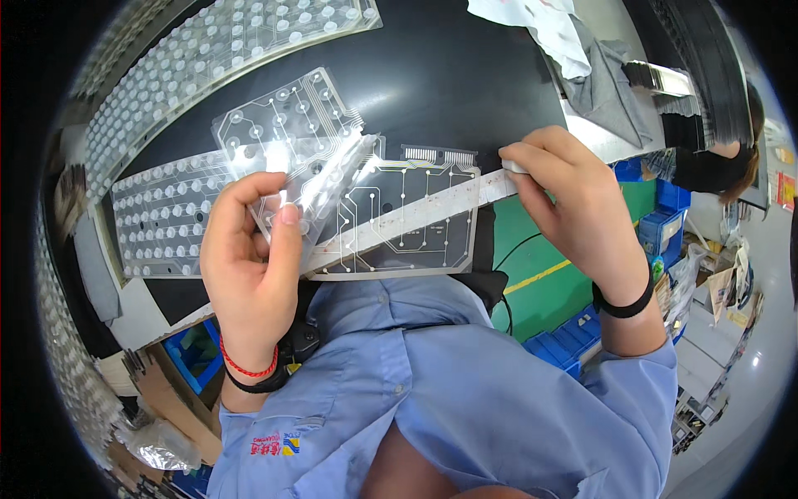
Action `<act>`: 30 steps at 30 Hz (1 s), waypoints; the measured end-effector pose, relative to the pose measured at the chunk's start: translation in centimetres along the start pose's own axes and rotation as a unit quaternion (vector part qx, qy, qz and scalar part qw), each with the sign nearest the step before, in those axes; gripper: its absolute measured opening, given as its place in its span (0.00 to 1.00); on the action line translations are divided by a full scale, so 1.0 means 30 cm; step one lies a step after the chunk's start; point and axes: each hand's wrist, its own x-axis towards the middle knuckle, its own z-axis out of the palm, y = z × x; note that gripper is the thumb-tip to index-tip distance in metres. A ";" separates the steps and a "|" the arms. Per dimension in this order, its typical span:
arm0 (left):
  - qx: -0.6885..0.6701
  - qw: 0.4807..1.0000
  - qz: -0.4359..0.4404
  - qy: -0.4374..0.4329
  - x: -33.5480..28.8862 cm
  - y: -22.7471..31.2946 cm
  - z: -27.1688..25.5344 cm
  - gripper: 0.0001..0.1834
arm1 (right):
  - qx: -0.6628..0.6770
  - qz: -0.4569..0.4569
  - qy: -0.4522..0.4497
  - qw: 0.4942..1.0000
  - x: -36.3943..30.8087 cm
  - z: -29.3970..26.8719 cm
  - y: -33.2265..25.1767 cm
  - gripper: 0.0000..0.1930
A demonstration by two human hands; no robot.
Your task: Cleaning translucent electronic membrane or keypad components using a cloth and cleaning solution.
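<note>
My left hand [253, 258] pinches a clear, bent plastic circuit sheet [287, 112] between thumb and fingers. Silvery printed lines and round pads cover it, and glare hides part of its lower half. Beside it, a second transparent circuit sheet [424, 212] lies flat across the table's near edge, its comb-like connector strip pointing away from me. Off that sheet's right side, my right hand [565, 187] is closed with thumb and fingertips around a small white piece [513, 166] whose kind I cannot make out.
Sheets with rows of whitish domes lie left [158, 220] and far left [241, 37] on the black table [449, 83]. White and grey cloths [611, 91] rest at the far right. Blue bins [565, 345] stand on the green floor [540, 283]. Another person [706, 170] is at the right.
</note>
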 end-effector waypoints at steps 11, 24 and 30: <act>-0.025 1.000 -0.003 -0.014 -0.009 -0.005 -0.012 0.14 | -0.046 0.019 -0.008 0.999 -0.044 -0.056 0.031 0.13; -0.026 0.998 -0.008 -0.053 -0.009 -0.030 -0.050 0.14 | 0.034 0.057 -0.143 0.988 0.591 -0.191 0.165 0.22; -0.069 0.997 0.017 -0.031 0.000 -0.020 -0.027 0.12 | -0.250 0.012 0.088 0.964 0.368 -0.095 0.435 0.18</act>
